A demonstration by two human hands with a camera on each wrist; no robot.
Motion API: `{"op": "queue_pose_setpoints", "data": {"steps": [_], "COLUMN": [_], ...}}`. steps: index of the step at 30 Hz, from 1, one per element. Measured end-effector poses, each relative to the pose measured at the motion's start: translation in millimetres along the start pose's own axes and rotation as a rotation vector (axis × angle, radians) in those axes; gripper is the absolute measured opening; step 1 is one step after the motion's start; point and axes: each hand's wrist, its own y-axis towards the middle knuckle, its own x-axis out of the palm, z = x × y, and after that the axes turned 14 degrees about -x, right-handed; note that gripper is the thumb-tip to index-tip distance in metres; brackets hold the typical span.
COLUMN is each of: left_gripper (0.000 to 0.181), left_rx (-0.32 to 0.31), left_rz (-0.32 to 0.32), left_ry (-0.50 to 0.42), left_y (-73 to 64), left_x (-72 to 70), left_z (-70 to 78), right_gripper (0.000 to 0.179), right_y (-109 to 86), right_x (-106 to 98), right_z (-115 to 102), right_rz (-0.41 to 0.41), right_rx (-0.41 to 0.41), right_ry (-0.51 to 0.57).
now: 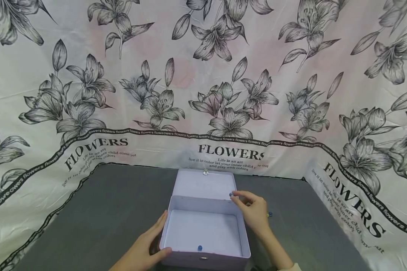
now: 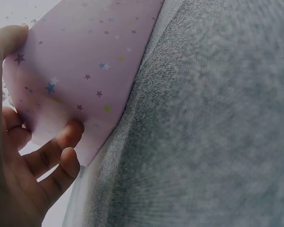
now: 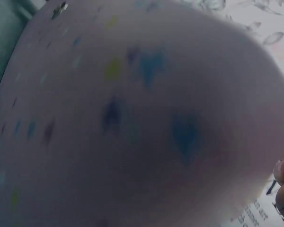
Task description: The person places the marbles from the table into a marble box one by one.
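Note:
A lavender tin box (image 1: 203, 233) stands on the table with its hinged lid (image 1: 203, 184) laid open behind it. Inside, near the front wall, lies a small blue marble (image 1: 199, 248). My left hand (image 1: 146, 241) grips the box at its front left corner, thumb at the front rim and fingers along the side; the left wrist view shows fingertips (image 2: 73, 130) against the star-printed wall. Over the box's back right corner, my right hand (image 1: 254, 210) pinches another blue marble (image 1: 231, 194) between thumb and forefinger. The right wrist view is mostly filled by the box's starry wall (image 3: 132, 118).
More small marbles (image 1: 270, 214), blue and yellowish, lie on the grey table (image 1: 122, 203) just right of my right hand. A flower-printed cloth (image 1: 162, 150) hangs behind the table and along both sides. A small metal clasp (image 1: 205, 172) sits on the lid's far edge.

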Motion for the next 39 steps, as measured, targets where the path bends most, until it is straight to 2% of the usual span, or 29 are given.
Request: {"op": "queue_pose_setpoints", "data": {"steps": [4, 11, 19, 25, 32, 39], "left_gripper": [0.097, 0.099, 0.098, 0.098, 0.098, 0.097], "left_rx": [0.012, -0.012, 0.017, -0.018, -0.045, 0.0], "left_rz": [0.015, -0.006, 0.013, -0.016, -0.028, 0.02], "left_ry": [0.003, -0.004, 0.01, 0.018, 0.023, 0.032], "left_y": [-0.1, 0.5, -0.7, -0.9, -0.5, -1.8], "left_x": [0.6, 1.2, 1.0, -2.1, -0.8, -1.4], "left_z": [0.4, 2.1, 4.2, 8.1, 9.2, 7.1], "right_gripper": [0.014, 0.013, 0.013, 0.011, 0.011, 0.01], "right_y": [4.9, 10.7, 16.7, 21.7, 18.0, 14.1], "right_x": [11, 29, 43, 50, 64, 72], "right_z": [-10, -25, -40, -49, -54, -51], "right_rz": [-0.012, -0.028, -0.056, -0.086, -0.178, -0.321], "right_rx": [-0.017, -0.045, -0.075, -0.106, -0.12, -0.167], "right_ry": [0.025, 0.036, 0.073, 0.075, 0.093, 0.064]}}
